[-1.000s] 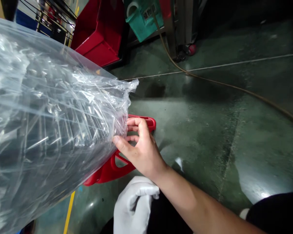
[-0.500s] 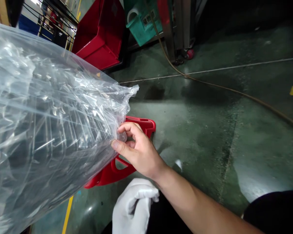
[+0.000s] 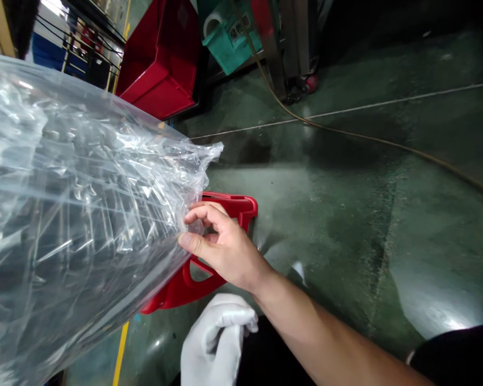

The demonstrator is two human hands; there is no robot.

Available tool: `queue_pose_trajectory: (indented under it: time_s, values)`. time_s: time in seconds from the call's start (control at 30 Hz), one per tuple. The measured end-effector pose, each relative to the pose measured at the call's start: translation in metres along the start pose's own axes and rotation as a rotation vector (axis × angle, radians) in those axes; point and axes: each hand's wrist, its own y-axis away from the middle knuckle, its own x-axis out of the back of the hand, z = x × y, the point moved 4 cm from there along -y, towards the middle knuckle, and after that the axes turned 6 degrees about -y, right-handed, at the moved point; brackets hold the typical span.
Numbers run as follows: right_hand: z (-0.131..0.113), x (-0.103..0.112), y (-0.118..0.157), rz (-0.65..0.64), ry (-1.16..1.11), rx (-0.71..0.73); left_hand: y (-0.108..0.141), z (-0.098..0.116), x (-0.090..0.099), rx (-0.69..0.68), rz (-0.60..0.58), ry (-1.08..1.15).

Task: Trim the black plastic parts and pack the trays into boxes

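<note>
Clear, crinkled plastic bag [image 3: 76,209], bulky and cylindrical with dim ribbed shapes showing through it, fills the left half of the view above the green floor [image 3: 346,214]. Its ragged open edge ends over a red crate [image 3: 193,279] standing on the floor; bare glossy floor lies open to the right. The right hand [image 3: 219,244] pinches the film at that edge between thumb and forefinger. A second ago its fingers lay flatter, less curled. A white glove [image 3: 213,338] lies below. Left hand unseen.

surface: green floor [image 3: 346,214] | on it: red crate [image 3: 185,284], tan hose [image 3: 366,136], red bin [image 3: 161,64]
</note>
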Motion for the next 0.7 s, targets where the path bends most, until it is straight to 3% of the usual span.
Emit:
queue_pose_trajectory:
  time_s: [0.17,0.37,0.53,0.63,0.7]
  values:
    - [-0.005,0.001,-0.001,0.026,0.042,0.004,-0.008,-0.009,0.011,-0.027,0.073,0.074]
    - [-0.033,0.008,-0.003,0.023,0.221,0.199,-0.012,-0.004,0.022,0.010,0.200,0.204]
    - [-0.033,0.002,0.003,-0.021,0.101,0.110,-0.012,0.007,0.031,0.076,0.361,0.327]
    - [-0.029,-0.005,0.016,0.062,0.099,0.130,-0.015,0.013,0.034,0.107,0.392,0.368]
    - [-0.030,-0.010,0.026,0.088,0.142,0.179,-0.020,0.016,0.033,0.124,0.346,0.408]
